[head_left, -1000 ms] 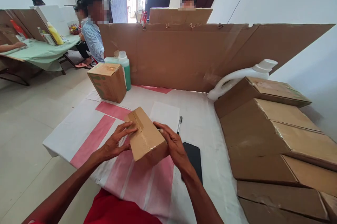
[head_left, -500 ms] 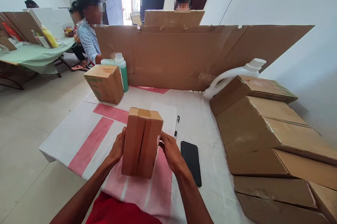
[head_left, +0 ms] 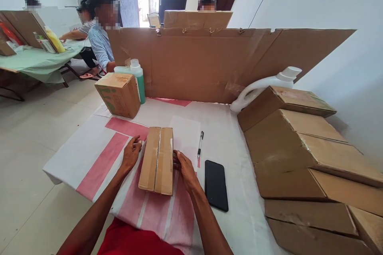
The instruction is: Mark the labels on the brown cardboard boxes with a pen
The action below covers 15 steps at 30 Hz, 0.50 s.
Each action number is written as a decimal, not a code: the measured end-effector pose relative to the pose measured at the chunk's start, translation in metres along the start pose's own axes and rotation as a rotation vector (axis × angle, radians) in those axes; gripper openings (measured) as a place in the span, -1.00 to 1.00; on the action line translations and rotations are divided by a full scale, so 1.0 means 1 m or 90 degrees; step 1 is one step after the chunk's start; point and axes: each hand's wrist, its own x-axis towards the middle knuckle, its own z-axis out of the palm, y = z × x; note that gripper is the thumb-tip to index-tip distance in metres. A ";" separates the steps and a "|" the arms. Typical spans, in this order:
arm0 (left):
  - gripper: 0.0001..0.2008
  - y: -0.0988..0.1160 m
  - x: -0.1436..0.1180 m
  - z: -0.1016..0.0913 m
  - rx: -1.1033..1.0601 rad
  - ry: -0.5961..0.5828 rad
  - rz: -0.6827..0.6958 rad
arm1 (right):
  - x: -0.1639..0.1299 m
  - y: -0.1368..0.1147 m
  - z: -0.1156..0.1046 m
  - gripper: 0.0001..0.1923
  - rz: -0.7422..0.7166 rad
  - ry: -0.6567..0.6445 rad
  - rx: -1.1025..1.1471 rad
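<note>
A taped brown cardboard box [head_left: 156, 163] lies on the striped cloth in front of me, its lengthwise seam facing up. My left hand [head_left: 131, 153] is just off the box's left side, fingers loosely bent and apart, with nothing in them. At the box's right side is my right hand [head_left: 184, 167], its fingers extended against or very near that wall; the fingertips are partly hidden. A white sheet of paper [head_left: 187, 129] lies beyond the box. To the right are a black pen [head_left: 200, 145] and a black phone [head_left: 216, 185].
At the back left stand a printed carton [head_left: 118, 95] and a green bottle [head_left: 138, 79]. A cardboard partition [head_left: 191, 65] crosses the table's far side. On the right, a white jug [head_left: 266, 89] sits behind stacked cardboard boxes [head_left: 284, 155]. A person in a blue shirt [head_left: 100, 49] is beyond the partition.
The box was tilted up between both hands; now it lies lower on the table, with a different face upward. My left hand has come away from it to the left.
</note>
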 end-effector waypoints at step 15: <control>-0.23 0.037 -0.064 0.047 -0.298 -0.372 -0.081 | -0.069 -0.038 -0.015 -0.52 -0.138 0.119 -0.295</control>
